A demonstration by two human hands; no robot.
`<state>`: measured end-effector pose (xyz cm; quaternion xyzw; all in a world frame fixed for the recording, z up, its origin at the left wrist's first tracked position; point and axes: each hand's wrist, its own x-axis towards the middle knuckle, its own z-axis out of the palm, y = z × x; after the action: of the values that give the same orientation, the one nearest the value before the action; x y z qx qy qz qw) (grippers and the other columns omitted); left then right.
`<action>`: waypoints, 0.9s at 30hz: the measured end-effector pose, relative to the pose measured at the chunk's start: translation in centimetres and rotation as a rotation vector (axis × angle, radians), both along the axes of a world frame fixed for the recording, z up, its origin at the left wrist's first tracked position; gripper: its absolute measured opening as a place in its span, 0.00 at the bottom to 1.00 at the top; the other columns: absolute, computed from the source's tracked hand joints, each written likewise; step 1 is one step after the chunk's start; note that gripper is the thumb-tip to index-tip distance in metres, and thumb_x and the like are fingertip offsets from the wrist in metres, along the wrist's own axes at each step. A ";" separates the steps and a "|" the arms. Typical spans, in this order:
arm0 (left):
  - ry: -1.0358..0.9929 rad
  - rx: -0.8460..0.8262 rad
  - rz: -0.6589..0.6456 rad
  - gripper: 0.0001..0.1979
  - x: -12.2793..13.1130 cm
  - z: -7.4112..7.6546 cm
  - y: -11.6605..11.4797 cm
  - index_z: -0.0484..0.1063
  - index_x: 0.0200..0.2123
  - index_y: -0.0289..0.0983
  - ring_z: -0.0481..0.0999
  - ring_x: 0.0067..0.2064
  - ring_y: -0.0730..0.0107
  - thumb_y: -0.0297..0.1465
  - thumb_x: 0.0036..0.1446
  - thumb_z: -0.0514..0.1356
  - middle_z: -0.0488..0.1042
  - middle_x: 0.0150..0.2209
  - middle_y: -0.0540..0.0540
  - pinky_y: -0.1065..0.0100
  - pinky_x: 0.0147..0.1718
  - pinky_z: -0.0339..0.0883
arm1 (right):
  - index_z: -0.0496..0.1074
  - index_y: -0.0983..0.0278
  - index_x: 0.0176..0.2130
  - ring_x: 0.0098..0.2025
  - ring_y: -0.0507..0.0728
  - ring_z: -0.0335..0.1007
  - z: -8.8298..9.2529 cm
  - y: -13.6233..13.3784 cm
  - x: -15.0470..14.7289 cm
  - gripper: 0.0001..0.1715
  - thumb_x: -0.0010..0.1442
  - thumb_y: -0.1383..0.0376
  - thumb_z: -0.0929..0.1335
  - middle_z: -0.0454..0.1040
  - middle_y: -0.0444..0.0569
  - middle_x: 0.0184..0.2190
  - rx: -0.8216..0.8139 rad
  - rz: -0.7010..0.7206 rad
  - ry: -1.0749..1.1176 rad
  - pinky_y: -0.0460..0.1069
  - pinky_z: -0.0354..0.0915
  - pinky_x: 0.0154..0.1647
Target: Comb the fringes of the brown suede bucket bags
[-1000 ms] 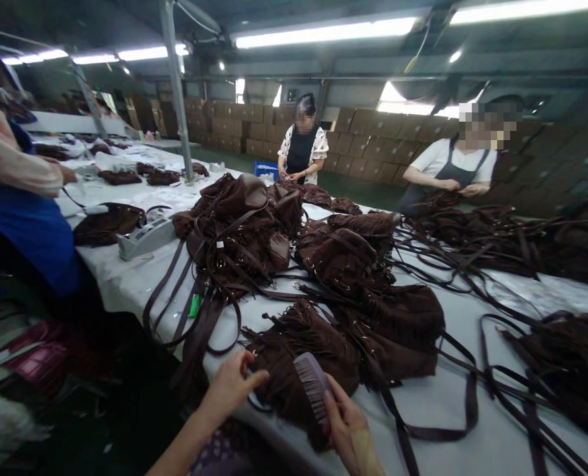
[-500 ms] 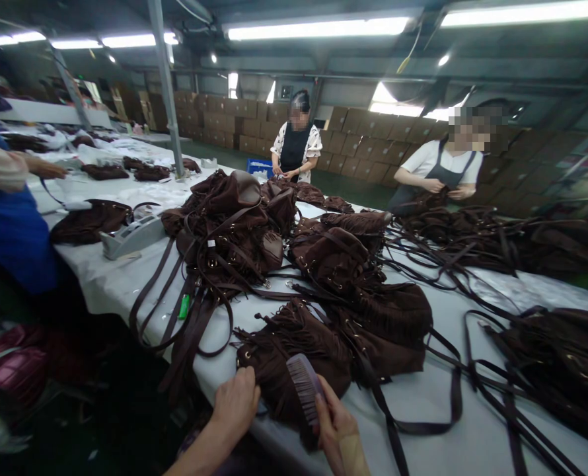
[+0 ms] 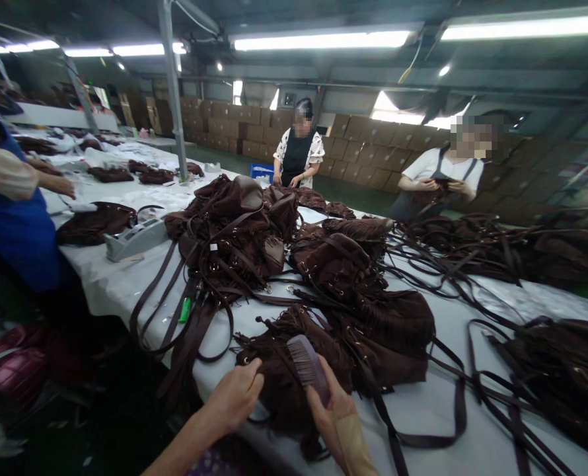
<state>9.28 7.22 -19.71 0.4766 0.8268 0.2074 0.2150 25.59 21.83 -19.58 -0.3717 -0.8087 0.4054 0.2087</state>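
A dark brown fringed suede bag (image 3: 294, 350) lies at the near edge of the white-covered table (image 3: 447, 403). My right hand (image 3: 331, 413) grips a mauve comb (image 3: 308, 360), whose teeth rest on the bag's fringe. My left hand (image 3: 234, 396) is closed on the bag's near left edge, fingers curled over it. More brown fringed bags (image 3: 234, 228) with long straps are heaped just beyond.
A grey tape dispenser (image 3: 135, 238) and a green lighter (image 3: 185, 309) lie at the table's left. A person in blue (image 3: 11, 211) stands at the left edge. Two other people (image 3: 296, 152) work across the table. Cardboard boxes (image 3: 373, 149) line the back wall.
My right hand has carried the comb slightly up and along the fringe. My left hand, open a second ago, has closed on the bag's edge. The person at the far right has lifted a bag.
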 end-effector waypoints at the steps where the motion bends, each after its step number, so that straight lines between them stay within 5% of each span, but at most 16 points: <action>1: 0.028 -0.015 -0.011 0.19 -0.1 0.7 0.3 0.69 0.45 0.38 0.77 0.47 0.56 0.29 0.64 0.40 0.77 0.47 0.36 0.60 0.45 0.66 | 0.59 0.67 0.65 0.50 0.67 0.75 0.5 -0.1 -0.6 0.40 0.57 0.57 0.64 0.78 0.60 0.48 0.021 0.036 -0.041 0.60 0.70 0.52; 5: 0.091 -0.035 -0.021 0.17 -1.1 2.9 1.7 0.68 0.45 0.38 0.79 0.40 0.51 0.32 0.63 0.42 0.78 0.36 0.38 0.57 0.38 0.68 | 0.51 0.69 0.68 0.48 0.67 0.76 1.1 -0.8 -2.5 0.49 0.53 0.60 0.68 0.78 0.60 0.48 0.090 0.146 -0.124 0.60 0.70 0.52; 9: -0.076 0.119 0.057 0.11 -2.2 2.6 2.6 0.67 0.38 0.39 0.78 0.41 0.56 0.34 0.60 0.46 0.78 0.38 0.39 0.60 0.42 0.68 | 0.51 0.68 0.68 0.59 0.64 0.67 0.4 -0.5 -1.9 0.47 0.52 0.63 0.65 0.68 0.58 0.60 0.231 0.161 -0.099 0.58 0.66 0.60; 14: -1.035 0.179 0.228 0.14 -0.5 -1.0 2.1 0.60 0.43 0.41 0.77 0.23 0.66 0.39 0.58 0.43 0.75 0.36 0.45 0.68 0.20 0.62 | 0.51 0.67 0.68 0.50 0.63 0.75 0.5 0.6 0.3 0.44 0.55 0.62 0.62 0.73 0.58 0.55 0.176 0.010 -0.063 0.55 0.71 0.51; 16: -1.378 0.248 0.256 0.13 0.6 -2.5 1.7 0.56 0.41 0.42 0.79 0.25 0.67 0.42 0.56 0.45 0.75 0.43 0.45 0.71 0.20 0.62 | 0.52 0.66 0.68 0.43 0.62 0.77 0.4 0.5 0.6 0.43 0.55 0.62 0.62 0.76 0.57 0.50 0.116 -0.025 -0.056 0.54 0.71 0.45; 18: -1.562 0.286 0.256 0.14 1.4 -3.6 1.5 0.54 0.36 0.42 0.78 0.26 0.70 0.45 0.54 0.47 0.76 0.39 0.46 0.73 0.22 0.62 | 0.53 0.68 0.67 0.39 0.61 0.78 -0.1 0.3 0.5 0.44 0.54 0.62 0.62 0.78 0.57 0.47 0.063 -0.015 -0.042 0.53 0.72 0.42; 22: -1.361 0.349 0.347 0.13 1.1 -3.9 1.7 0.55 0.29 0.41 0.60 0.16 0.78 0.44 0.51 0.49 0.66 0.17 0.55 0.76 0.17 0.47 | 0.51 0.71 0.67 0.37 0.61 0.78 -0.6 0.0 -0.1 0.45 0.52 0.63 0.61 0.78 0.57 0.47 0.000 0.064 -0.040 0.52 0.72 0.40; 25: -1.055 0.347 0.295 0.10 0.2 -2.2 1.8 0.56 0.24 0.41 0.52 0.14 0.77 0.40 0.51 0.47 0.60 0.14 0.56 0.72 0.15 0.42 | 0.50 0.72 0.68 0.53 0.63 0.73 0.1 0.1 -0.6 0.46 0.53 0.64 0.62 0.72 0.59 0.56 0.022 0.139 -0.047 0.54 0.68 0.54; 27: -0.856 0.305 0.188 0.11 -0.2 -0.4 1.8 0.57 0.22 0.41 0.56 0.16 0.75 0.37 0.53 0.45 0.60 0.15 0.55 0.71 0.18 0.48 | 0.49 0.71 0.68 0.61 0.63 0.65 0.4 0.1 -1.0 0.48 0.51 0.65 0.64 0.67 0.60 0.61 0.055 0.177 -0.050 0.56 0.62 0.62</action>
<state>9.09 9.06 -20.09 0.2972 0.6632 0.5235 0.4447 24.63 21.93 -19.15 -0.3032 -0.8540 0.3906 0.1619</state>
